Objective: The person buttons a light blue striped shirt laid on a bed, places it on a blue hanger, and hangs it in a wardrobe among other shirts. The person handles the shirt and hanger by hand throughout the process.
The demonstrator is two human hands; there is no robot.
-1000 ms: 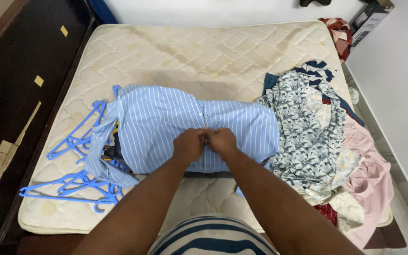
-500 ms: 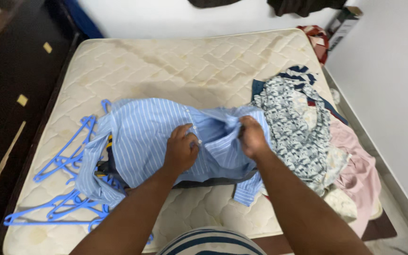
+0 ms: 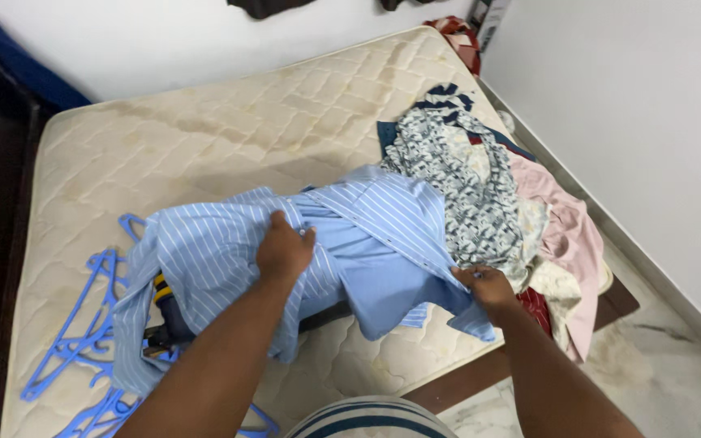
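Gripping striped shirt (image 3: 383, 235) at frame centre: left hand (image 3: 284, 251) clamped mid-fabric, right hand (image 3: 488, 285) pinched on hem; hangers (image 3: 83, 341) lower left judged likely snagged.

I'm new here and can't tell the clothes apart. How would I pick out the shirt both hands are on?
Find the bare mattress. Near its front edge lies the shirt, between blue hangers at one side and a heap of clothes at the other. The left hand presses its middle, the right hand grips its edge; it alone is light blue with thin white stripes.
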